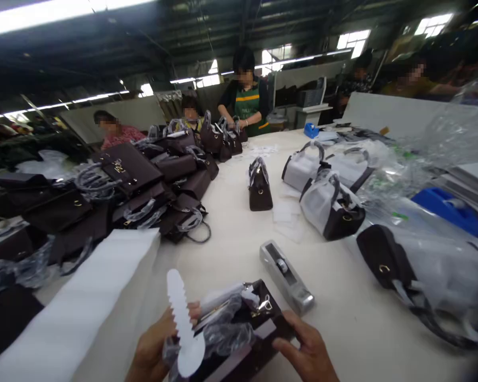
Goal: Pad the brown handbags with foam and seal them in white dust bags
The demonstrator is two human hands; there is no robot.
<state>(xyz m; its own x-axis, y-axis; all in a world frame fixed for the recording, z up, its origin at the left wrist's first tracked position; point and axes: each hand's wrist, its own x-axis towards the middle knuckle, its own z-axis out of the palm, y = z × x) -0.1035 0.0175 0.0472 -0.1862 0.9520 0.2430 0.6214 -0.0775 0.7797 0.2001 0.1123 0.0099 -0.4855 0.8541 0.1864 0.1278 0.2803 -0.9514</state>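
Note:
My left hand is closed on a white scalloped foam strip and on the left side of a dark brown handbag at the table's near edge. The bag's handles and hardware are wrapped in clear plastic. My right hand grips the bag's right end, fingers curled over its edge. A grey tape dispenser lies just beyond the bag.
A stack of white foam sheets sits at my left. A pile of dark brown handbags fills the left side. Wrapped bags and plastic lie right. A blue tape dispenser sits far right. People work at the far end.

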